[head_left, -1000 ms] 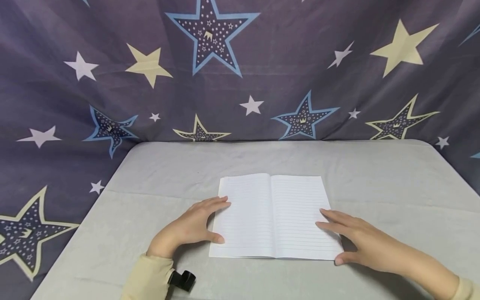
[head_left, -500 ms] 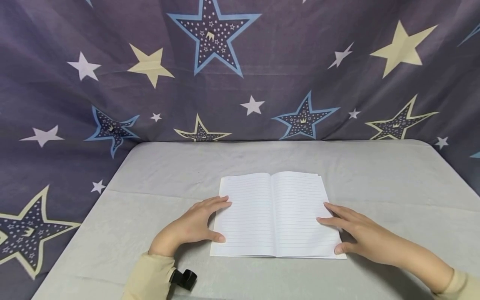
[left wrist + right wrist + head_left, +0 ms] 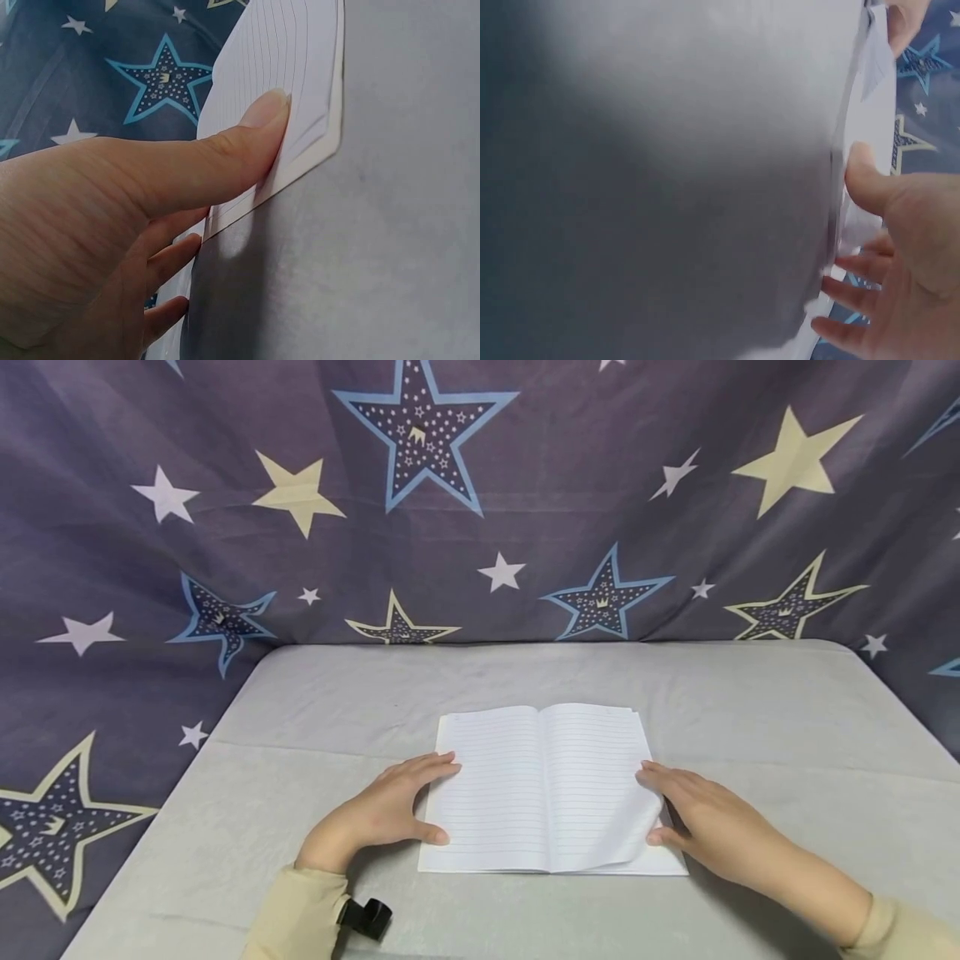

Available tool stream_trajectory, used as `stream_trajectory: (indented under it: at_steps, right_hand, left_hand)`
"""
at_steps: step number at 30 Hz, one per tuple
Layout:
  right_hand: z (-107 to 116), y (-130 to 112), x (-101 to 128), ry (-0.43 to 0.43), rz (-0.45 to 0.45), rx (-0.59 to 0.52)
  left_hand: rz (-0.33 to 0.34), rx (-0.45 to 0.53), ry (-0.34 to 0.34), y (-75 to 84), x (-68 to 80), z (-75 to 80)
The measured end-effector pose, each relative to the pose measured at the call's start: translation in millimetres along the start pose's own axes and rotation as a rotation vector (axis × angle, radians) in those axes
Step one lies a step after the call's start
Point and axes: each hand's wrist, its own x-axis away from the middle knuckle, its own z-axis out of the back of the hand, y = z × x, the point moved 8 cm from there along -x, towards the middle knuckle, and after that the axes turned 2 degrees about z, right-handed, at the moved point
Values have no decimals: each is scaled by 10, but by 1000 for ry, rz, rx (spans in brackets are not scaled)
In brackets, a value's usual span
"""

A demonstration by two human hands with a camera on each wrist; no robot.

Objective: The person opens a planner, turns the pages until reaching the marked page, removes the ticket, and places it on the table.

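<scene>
An open notebook with lined white pages lies on the grey-covered table. My left hand rests at its left edge, the thumb on the lined page and the other fingers spread along the side. At the right edge, my right hand has its index fingertip against the right-hand page. That page's lower outer corner bends up and inward, baring the sheet beneath. The right thumb sits lower, apart from the fingers, over the notebook's edge.
The grey cloth covers the table around the notebook. Behind it hangs a dark curtain printed with stars. A black strap mount is on the left wrist, by the beige sleeve.
My right hand has moved inward and slightly up along the page edge, and the right page's lower corner has lifted and curled. The left hand has stayed in place.
</scene>
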Motion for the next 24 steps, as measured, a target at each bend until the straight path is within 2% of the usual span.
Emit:
stream_trajectory:
  at_steps: [6, 11, 14, 16, 20, 24]
  right_hand:
    - [66, -48, -95, 39, -98, -31]
    - [177, -225, -178, 118, -100, -200]
    - [227, -419, -260, 174, -33, -302]
    - [241, -561, -322, 202, 31, -328]
    - [208, -821, -428, 200, 148, -306]
    - [80, -1010, -487, 132, 223, -237]
  left_hand:
    - [3, -3, 5, -1, 5, 11]
    - [16, -22, 21, -50, 24, 46]
    - [23, -32, 37, -97, 45, 85]
    - [27, -37, 45, -121, 57, 107]
    - [29, -54, 53, -157, 56, 131]
    - [33, -61, 53, -166, 46, 137]
